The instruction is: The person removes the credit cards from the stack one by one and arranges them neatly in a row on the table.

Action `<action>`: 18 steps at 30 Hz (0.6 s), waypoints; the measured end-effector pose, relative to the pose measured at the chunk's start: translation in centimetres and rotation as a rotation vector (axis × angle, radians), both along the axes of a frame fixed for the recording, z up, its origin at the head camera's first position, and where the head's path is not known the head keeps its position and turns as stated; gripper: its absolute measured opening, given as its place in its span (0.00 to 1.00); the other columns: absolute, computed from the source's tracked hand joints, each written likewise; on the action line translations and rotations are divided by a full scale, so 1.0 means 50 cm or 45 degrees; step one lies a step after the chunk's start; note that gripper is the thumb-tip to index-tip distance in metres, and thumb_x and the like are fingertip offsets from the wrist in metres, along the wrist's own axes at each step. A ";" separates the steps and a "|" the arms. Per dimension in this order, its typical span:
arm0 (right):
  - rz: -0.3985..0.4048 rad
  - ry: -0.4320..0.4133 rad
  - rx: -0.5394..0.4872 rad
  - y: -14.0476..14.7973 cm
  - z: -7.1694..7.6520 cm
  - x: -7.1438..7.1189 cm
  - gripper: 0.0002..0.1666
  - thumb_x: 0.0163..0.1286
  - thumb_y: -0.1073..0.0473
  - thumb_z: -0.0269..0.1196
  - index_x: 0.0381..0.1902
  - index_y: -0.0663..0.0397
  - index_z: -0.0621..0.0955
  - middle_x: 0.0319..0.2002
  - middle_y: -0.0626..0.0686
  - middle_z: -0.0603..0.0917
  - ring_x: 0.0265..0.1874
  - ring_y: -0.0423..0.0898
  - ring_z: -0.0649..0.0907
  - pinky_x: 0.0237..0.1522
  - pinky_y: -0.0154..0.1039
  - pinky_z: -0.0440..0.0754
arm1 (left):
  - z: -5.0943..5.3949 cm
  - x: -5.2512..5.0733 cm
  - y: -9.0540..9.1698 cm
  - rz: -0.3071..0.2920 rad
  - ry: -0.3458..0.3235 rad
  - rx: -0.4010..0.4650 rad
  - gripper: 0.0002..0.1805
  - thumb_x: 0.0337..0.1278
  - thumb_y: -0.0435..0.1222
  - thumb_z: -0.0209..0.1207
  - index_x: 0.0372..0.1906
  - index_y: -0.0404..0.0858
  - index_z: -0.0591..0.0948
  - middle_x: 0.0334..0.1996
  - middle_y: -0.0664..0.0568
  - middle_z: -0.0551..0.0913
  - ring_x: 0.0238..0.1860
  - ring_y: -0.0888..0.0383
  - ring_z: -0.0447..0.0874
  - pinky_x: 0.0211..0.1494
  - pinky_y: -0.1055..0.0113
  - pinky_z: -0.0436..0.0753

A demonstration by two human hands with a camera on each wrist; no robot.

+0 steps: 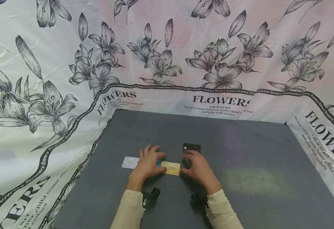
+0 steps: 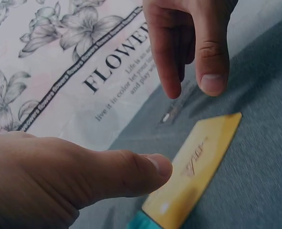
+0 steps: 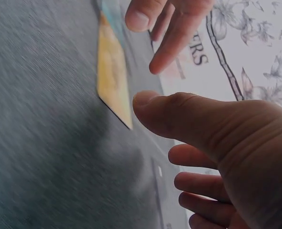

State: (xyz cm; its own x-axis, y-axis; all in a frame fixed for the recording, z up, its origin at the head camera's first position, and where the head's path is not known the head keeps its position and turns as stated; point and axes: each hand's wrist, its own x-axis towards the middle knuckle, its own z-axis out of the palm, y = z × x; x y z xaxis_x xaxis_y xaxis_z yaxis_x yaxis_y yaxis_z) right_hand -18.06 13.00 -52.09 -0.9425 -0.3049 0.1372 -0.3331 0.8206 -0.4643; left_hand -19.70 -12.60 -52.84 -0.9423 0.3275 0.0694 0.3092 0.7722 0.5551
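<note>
A yellow card [image 1: 173, 171] with small print lies flat on the grey table between the two hands. My left hand [image 1: 147, 163] is spread over its left end, the thumb at the card's edge; whether it touches cannot be told. Beside the right end is my right hand [image 1: 198, 168], thumb extended near the corner and fingers loosely bent, holding nothing. A blue card [image 1: 159, 163] shows partly beneath the left hand, next to the yellow one. Farther left, a white card [image 1: 129, 162] is partly covered by that hand. Past the right fingertips lies a black card [image 1: 195, 147] with a chip.
The dark grey tabletop [image 1: 255, 152] stretches out on both sides of the hands. A white cloth [image 1: 161, 101] printed with flowers and lettering rises along the table's back and sides. Black straps [image 1: 152, 194] sit at the wrists.
</note>
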 end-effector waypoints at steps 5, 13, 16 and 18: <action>-0.048 -0.011 0.010 0.026 0.016 -0.010 0.37 0.62 0.50 0.83 0.63 0.64 0.87 0.71 0.68 0.81 0.70 0.69 0.81 0.69 0.66 0.81 | 0.045 -0.004 0.022 -0.039 -0.009 -0.075 0.30 0.61 0.44 0.80 0.67 0.43 0.88 0.82 0.39 0.69 0.85 0.25 0.52 0.81 0.18 0.49; -0.103 -0.036 0.014 0.063 0.040 -0.025 0.36 0.66 0.50 0.81 0.66 0.64 0.85 0.73 0.70 0.78 0.71 0.71 0.79 0.69 0.68 0.80 | 0.073 -0.028 0.051 -0.082 0.001 -0.093 0.32 0.63 0.47 0.78 0.71 0.47 0.85 0.84 0.41 0.67 0.87 0.28 0.51 0.83 0.20 0.48; -0.113 -0.032 0.013 0.076 0.049 -0.032 0.35 0.66 0.51 0.81 0.65 0.65 0.86 0.73 0.70 0.79 0.71 0.71 0.80 0.69 0.68 0.80 | 0.083 -0.036 0.062 -0.101 -0.007 -0.082 0.32 0.64 0.46 0.78 0.72 0.46 0.85 0.84 0.41 0.66 0.87 0.29 0.49 0.83 0.20 0.47; -0.118 -0.033 0.007 0.083 0.056 -0.036 0.34 0.66 0.52 0.81 0.64 0.66 0.86 0.73 0.71 0.79 0.71 0.72 0.79 0.69 0.68 0.80 | 0.089 -0.041 0.069 -0.112 -0.006 -0.087 0.32 0.65 0.47 0.78 0.72 0.46 0.85 0.84 0.41 0.66 0.87 0.29 0.49 0.83 0.20 0.48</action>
State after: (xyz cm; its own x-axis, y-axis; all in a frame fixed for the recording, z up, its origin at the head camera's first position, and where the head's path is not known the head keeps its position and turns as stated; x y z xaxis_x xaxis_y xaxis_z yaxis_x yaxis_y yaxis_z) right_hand -19.84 17.13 -49.30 -0.9699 -0.2168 0.1109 -0.2435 0.8501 -0.4670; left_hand -21.77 -9.14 -48.39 -0.9101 0.4124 0.0393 0.3745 0.7785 0.5037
